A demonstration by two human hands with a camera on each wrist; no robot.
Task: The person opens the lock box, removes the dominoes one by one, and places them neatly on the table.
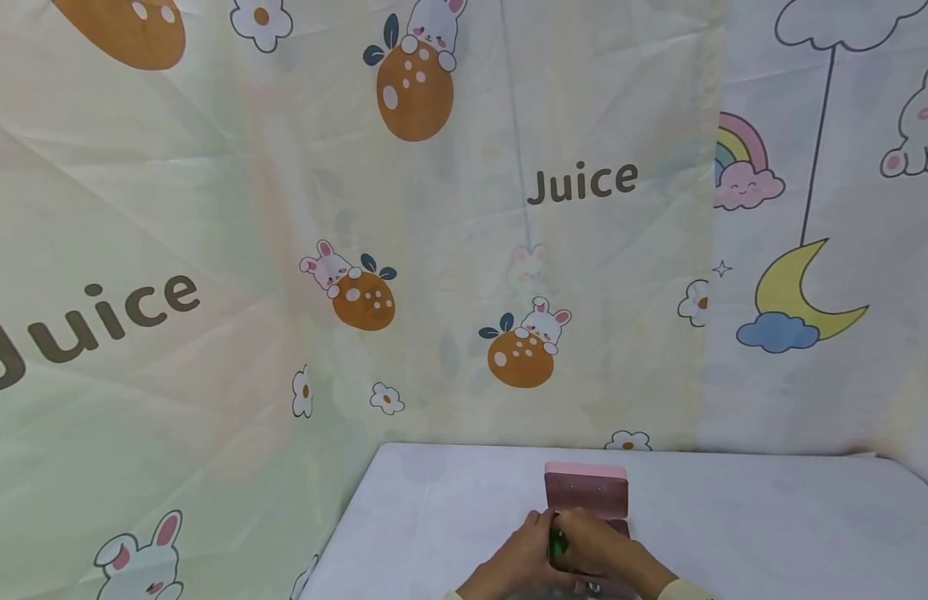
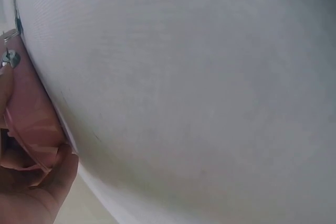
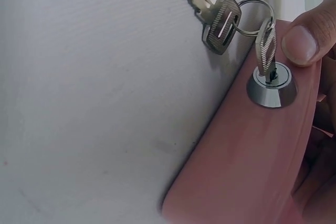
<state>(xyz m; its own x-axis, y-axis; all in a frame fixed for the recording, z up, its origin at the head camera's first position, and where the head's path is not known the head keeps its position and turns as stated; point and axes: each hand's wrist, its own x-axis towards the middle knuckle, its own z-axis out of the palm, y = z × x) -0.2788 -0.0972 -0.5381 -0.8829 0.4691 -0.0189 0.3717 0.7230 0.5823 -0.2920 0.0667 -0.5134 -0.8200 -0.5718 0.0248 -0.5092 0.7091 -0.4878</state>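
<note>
A pink metal lockbox rests on the white table, lid raised at the back. At its left front corner my left hand grips the wall, with the thumb on the outside. My right hand reaches over the box and holds the front wall: its thumb lies beside the lock and its fingers curl inside. A key stands in the round silver lock. A second key hangs from the shared ring. Something green shows between the hands; most of the interior is hidden.
The white tabletop stretches to both sides of the box. Behind it hangs a printed cloth with rabbits, oranges and flowers, which also runs along the left side of the table.
</note>
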